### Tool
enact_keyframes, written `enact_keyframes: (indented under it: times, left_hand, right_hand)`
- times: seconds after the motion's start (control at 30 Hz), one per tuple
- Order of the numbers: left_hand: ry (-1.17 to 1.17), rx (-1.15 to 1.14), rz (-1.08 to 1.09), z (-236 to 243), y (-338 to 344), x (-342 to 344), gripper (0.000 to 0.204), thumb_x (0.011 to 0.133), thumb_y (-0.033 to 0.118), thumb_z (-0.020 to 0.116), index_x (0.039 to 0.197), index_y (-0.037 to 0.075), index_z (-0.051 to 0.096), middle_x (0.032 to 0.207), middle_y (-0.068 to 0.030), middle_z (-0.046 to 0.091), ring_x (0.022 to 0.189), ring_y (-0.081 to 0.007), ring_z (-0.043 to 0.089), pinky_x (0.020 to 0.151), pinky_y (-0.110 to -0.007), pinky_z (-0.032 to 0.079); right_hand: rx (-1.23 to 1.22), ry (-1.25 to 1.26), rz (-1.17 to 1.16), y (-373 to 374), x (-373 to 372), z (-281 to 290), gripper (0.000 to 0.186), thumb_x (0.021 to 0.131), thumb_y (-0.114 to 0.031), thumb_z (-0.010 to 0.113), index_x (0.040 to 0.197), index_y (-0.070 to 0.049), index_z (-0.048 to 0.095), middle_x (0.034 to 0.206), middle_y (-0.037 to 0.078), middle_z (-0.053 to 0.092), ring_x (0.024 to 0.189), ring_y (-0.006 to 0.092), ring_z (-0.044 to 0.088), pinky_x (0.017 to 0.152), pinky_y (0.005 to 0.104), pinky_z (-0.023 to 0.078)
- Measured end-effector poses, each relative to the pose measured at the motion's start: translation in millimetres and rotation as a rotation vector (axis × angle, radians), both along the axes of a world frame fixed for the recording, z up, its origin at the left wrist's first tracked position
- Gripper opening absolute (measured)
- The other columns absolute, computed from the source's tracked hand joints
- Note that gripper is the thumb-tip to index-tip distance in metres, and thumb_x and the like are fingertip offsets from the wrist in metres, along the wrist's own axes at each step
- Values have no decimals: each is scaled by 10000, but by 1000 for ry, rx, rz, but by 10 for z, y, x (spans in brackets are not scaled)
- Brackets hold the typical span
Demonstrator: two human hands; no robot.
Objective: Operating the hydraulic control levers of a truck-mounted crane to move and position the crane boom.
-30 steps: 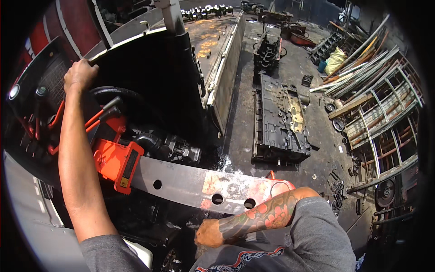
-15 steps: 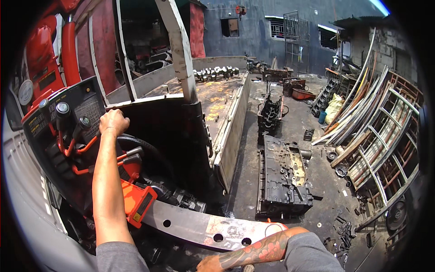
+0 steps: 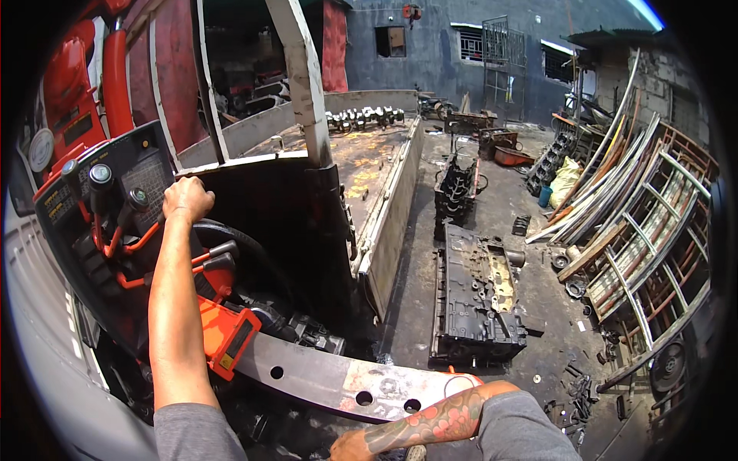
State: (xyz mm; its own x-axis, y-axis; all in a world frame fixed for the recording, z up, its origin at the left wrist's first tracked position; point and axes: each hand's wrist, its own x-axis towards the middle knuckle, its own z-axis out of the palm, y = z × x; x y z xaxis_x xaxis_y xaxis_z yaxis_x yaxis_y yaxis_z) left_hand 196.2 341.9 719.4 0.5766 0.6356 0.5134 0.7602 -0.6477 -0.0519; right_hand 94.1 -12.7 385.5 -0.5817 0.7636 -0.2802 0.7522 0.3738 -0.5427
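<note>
My left hand is closed in a fist at the right edge of a black control panel. An orange rod of a control lever runs up toward this fist, which wraps its hidden end. Left of the hand stand two more levers with round black knobs, on orange rods. Below, black-tipped levers stick out beside my forearm. My right hand hangs low at the bottom edge, in front of a grey steel beam with round holes. Its fingers are cut off by the frame.
A flat truck bed carries a crankshaft. Right of it, engine blocks stand on the dark ground. Metal ladders or frames and long pipes lean at the right. Small loose parts lie near the lower right.
The whole view has shifted slightly, so the scene sits a little higher and further left. My left hand stays closed at the panel's edge; my right hand remains low.
</note>
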Motion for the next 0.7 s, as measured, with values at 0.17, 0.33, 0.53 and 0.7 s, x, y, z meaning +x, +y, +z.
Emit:
enact_keyframes:
  times: [0.17,0.33,0.53,0.7]
  left_hand:
    - [-15,9,-13,9,-18,-10,345,835,308,635,1045,75,778,1147,-199,719,1094,-371,685,988,-453,533]
    - [10,0,3,16,-43,-19,344,839,310,632,1037,72,779,1129,-202,724,1084,-373,690,988,-454,533]
    - [-11,14,-3,-2,-41,-46,337,836,308,627,1022,73,781,1112,-201,728,1063,-370,697,976,-451,539]
    - [-26,39,-36,-6,-32,-45,334,835,307,624,1018,78,783,1101,-200,730,1056,-366,699,971,-451,540]
  right_hand:
    - [-36,2,-45,-24,29,-88,366,784,-156,671,1126,-26,688,1103,187,712,1106,365,668,922,463,548]
    - [-224,473,-58,-5,94,-254,234,853,-321,642,956,-112,654,822,164,681,803,378,685,717,500,553]
    - [-142,321,-32,58,74,-309,252,841,-337,659,968,-123,697,901,171,714,838,372,700,726,494,560]
    - [-78,22,-13,26,24,-82,378,789,-181,693,1138,-35,686,1103,189,712,1109,370,666,932,462,545]
